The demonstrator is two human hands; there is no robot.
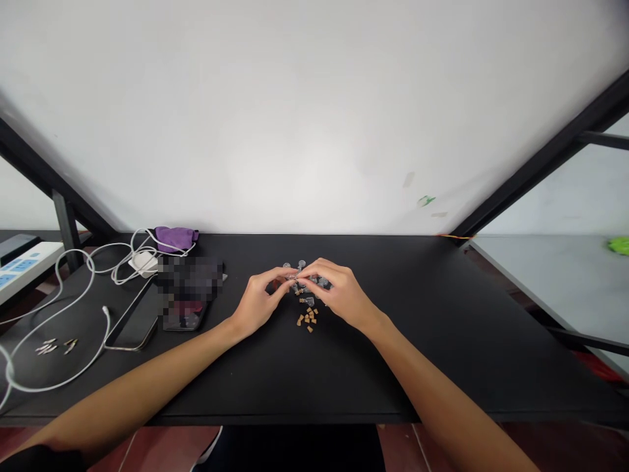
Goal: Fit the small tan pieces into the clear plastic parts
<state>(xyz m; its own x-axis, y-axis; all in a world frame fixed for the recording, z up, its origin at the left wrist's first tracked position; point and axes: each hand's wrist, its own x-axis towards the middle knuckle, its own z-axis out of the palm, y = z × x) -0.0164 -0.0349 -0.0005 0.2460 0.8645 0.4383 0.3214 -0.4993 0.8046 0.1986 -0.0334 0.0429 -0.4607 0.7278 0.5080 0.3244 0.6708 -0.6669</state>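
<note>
On the surface (466, 328) I watch remotely, a white cable (39, 391) loops by the left edge. Midway between the side edges, the left hand (256, 296) clamps a tiny clear piece (292, 276) (too small for me to identify); clear bottles (309, 301) lie close by, loose corks (307, 318) toward the near edge, and the right hand (339, 285) pinches that same piece.

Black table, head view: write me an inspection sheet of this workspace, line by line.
Surface: black table, partly covered at left.
Job's things: loose corks nearer the person; small clear bottles clustered just beyond.
Clutter: phone, purple cloth and tiny scattered pieces, all at left.
Hands: left hand pinches a clear bottle; right hand meets it at the fingertips, grip too small to tell.
Cables: white cable looped at left, one end loose.
Surroundings: white wall behind; black bars both sides.
</note>
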